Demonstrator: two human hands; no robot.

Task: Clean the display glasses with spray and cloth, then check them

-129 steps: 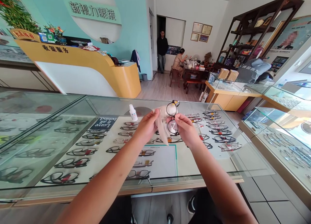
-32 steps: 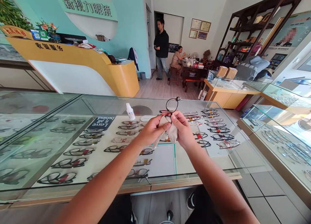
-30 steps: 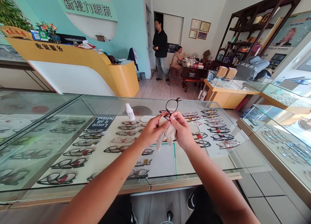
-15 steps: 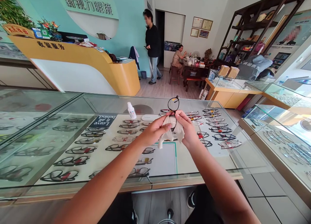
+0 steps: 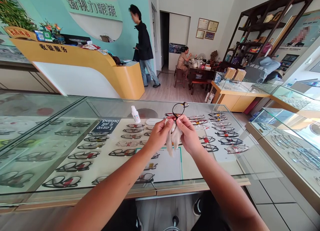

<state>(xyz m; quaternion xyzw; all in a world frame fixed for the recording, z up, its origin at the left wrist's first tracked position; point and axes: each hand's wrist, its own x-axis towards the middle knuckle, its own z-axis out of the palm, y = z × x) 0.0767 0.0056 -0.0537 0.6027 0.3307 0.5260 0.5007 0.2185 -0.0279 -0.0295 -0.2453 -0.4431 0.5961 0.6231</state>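
I see both hands held up over the glass case (image 5: pixel 190 189), close to the middle of its top. Its front edge runs under the two forearms, on my side. The far edge crosses behind the hands, and the top of the black glasses (image 5: pixel 178 109) reaches up past that line in my view. On the left, the white bottle (image 5: pixel 135 114) stands upright on the glass, well apart from the left hand (image 5: pixel 159 132). To the right of the right hand (image 5: pixel 187 131), the glass top runs on a good way before its side edge. Past the case, a strip of floor (image 5: pixel 162 89) lies between me and the yellow counter (image 5: pixel 130 80). A person in a dark jacket (image 5: pixel 144 40) is in mid-step beside that counter.

The glasses are between the two hands, up in the air. Their long way runs up and down, with the top tipped a little to the right. One round lens sticks up above the fingers, and a hinge at the top points right. The other lens is mostly hidden by the fingers and the pale cloth (image 5: pixel 174 139). The right hand pinches the frame near its middle. The left thumb and fingers pinch the cloth around the low lens, and its ends hang down.
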